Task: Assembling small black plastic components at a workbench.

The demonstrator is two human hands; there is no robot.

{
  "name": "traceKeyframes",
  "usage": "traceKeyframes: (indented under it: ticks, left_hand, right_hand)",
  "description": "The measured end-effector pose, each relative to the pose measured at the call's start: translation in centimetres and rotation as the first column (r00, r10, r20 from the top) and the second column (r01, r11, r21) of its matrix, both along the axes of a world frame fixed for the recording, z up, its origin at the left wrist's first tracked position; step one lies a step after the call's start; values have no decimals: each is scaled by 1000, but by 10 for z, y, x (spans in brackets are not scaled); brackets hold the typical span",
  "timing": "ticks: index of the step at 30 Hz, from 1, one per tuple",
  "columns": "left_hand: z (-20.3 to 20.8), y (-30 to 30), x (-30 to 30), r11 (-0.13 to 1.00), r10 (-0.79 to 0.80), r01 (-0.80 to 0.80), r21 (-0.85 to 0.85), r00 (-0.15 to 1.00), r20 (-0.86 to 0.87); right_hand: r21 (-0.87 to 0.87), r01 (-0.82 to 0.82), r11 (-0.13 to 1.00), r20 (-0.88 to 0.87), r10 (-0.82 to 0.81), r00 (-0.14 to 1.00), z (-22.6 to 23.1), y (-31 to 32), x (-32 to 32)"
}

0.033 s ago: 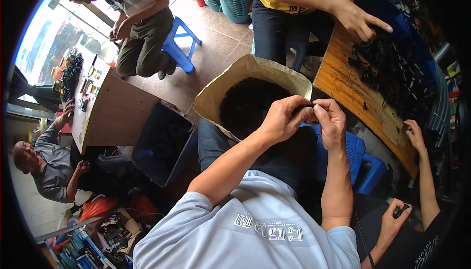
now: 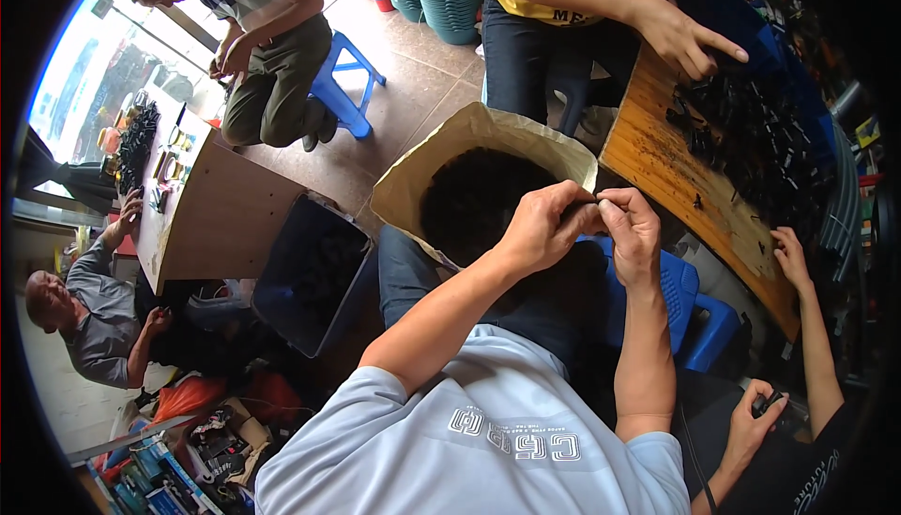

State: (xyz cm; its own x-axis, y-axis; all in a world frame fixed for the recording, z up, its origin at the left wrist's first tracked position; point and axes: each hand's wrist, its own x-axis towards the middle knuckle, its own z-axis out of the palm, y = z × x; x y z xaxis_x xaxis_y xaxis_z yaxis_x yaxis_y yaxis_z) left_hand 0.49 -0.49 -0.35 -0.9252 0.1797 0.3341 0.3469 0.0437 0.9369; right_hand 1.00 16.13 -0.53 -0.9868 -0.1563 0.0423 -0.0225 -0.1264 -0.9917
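Two-handed, pinches a small dark piece [image 2: 599, 199], mostly hidden, between left hand [image 2: 544, 226] and right hand [image 2: 633, 231], equally near each, right of frame centre, long axis seemingly crosswise, to the lower right of the paper sack [image 2: 413, 179].

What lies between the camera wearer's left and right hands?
In the head view, a small dark piece bridges the fingertips of the left hand and right hand.
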Motion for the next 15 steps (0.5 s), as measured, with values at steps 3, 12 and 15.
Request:
traceKeyframes:
  ticks: [3,12,15]
  left_hand:
    - [-3,3,0,1000,14,-13,-29,998,58]
    - [-8,6,5,987,125,-129,-96,991,-45]
    - [-5,1,7,989,76,-96,112,982,172]
  right_hand:
    - [-76,-6,997,-8,6,1000,-6,-3,-1]
    - [-156,-14,988,-28,10,1000,-8,-12,-1]
    - [-131,-79,988,16,82,996,-2,-10,-3]
